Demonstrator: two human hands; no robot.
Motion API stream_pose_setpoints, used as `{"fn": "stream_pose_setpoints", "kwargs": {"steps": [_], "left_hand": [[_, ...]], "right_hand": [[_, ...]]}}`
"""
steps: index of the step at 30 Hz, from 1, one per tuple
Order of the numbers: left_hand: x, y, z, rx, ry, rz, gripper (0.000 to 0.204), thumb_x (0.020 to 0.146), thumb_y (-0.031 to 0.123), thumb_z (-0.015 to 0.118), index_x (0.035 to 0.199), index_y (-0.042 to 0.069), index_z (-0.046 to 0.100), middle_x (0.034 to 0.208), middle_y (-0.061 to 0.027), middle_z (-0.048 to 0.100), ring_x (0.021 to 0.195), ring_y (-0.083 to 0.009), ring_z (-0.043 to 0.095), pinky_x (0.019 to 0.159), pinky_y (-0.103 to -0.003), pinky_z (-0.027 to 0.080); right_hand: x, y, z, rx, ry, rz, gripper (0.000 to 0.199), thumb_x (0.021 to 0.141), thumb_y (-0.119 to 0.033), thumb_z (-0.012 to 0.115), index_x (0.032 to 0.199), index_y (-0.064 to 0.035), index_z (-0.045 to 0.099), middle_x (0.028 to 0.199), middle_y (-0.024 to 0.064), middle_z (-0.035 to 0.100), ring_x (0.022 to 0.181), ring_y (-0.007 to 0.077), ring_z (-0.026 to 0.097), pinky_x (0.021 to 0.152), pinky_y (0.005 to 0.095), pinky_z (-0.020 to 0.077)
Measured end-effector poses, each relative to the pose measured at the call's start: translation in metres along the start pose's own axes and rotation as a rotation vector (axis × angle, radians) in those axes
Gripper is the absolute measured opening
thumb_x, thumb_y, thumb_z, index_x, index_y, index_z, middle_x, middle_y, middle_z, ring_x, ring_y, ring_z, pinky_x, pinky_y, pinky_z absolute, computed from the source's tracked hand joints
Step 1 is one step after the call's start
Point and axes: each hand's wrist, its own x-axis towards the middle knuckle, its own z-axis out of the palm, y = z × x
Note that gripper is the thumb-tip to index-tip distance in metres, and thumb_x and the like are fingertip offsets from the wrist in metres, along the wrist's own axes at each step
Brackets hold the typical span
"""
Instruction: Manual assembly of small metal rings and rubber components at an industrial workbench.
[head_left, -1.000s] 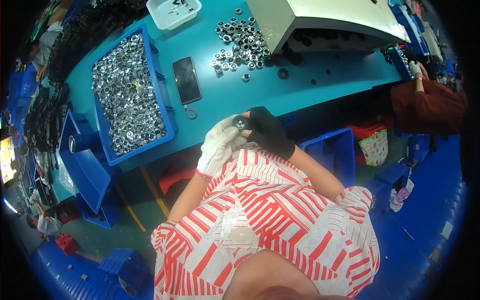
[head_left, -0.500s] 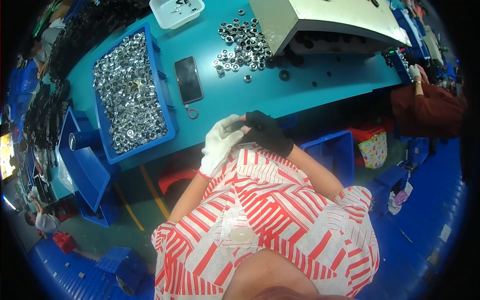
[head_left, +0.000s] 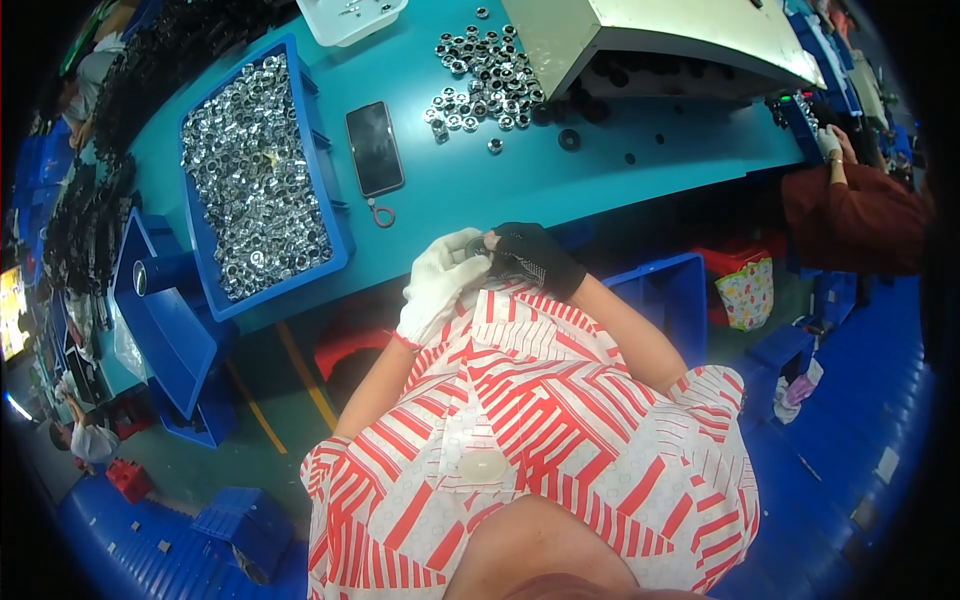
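Observation:
My left hand (head_left: 437, 280), in a white glove, meets my right hand (head_left: 532, 258), in a black glove with bare fingertips, just off the table's near edge. Pinched between the fingers of both is a small dark round part (head_left: 477, 247), mostly covered, so its detail is unclear. Beyond my hands, many shiny metal ring-shaped parts (head_left: 487, 80) lie loose on the teal table (head_left: 420, 160). To the left, a blue bin (head_left: 338, 250) is filled with similar metal parts. Several black rings (head_left: 569, 139) lie beside and under a cream metal housing (head_left: 620, 30).
A phone (head_left: 374, 150) with a red ring strap lies beside the bin. At the back stands a white tray (head_left: 350, 25) with a few small pieces. An empty blue bin (head_left: 165, 320) leans at the left; another blue bin (head_left: 660, 300) is at my right. A co-worker's sleeve (head_left: 850, 215) shows far right.
My right hand has turned slightly, and more of the dark round part shows between my fingers. Both hands stay close together; the view has shifted a little.

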Motion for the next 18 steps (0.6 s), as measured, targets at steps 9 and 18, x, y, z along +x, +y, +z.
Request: {"fn": "stream_pose_setpoints", "kwargs": {"steps": [9, 18], "left_hand": [[0.0013, -0.0023, -0.0026, 0.012, -0.030, 0.003, 0.042, 0.083, 0.007, 0.061, 0.121, -0.007, 0.049, 0.091, -0.0065, 0.061, 0.071, -0.0088, 0.056, 0.066, -0.020, 0.047], [0.0029, -0.0055, -0.0068, 0.022, -0.057, -0.007, 0.041, 0.084, 0.007, 0.060, 0.121, -0.006, 0.049, 0.091, -0.0071, 0.061, 0.072, -0.0088, 0.057, 0.066, -0.020, 0.048]], "right_hand": [[0.0022, 0.0032, -0.0038, 0.013, -0.010, 0.007, 0.017, 0.085, -0.013, 0.064, 0.097, -0.0006, 0.066, 0.091, 0.0068, 0.066, 0.082, 0.0126, 0.062, 0.075, 0.0240, 0.0498], [-0.0017, -0.0011, 0.0020, 0.014, 0.011, -0.003, 0.018, 0.085, -0.015, 0.064, 0.097, -0.0008, 0.066, 0.090, 0.0070, 0.066, 0.080, 0.0125, 0.062, 0.073, 0.0241, 0.0500]]}}
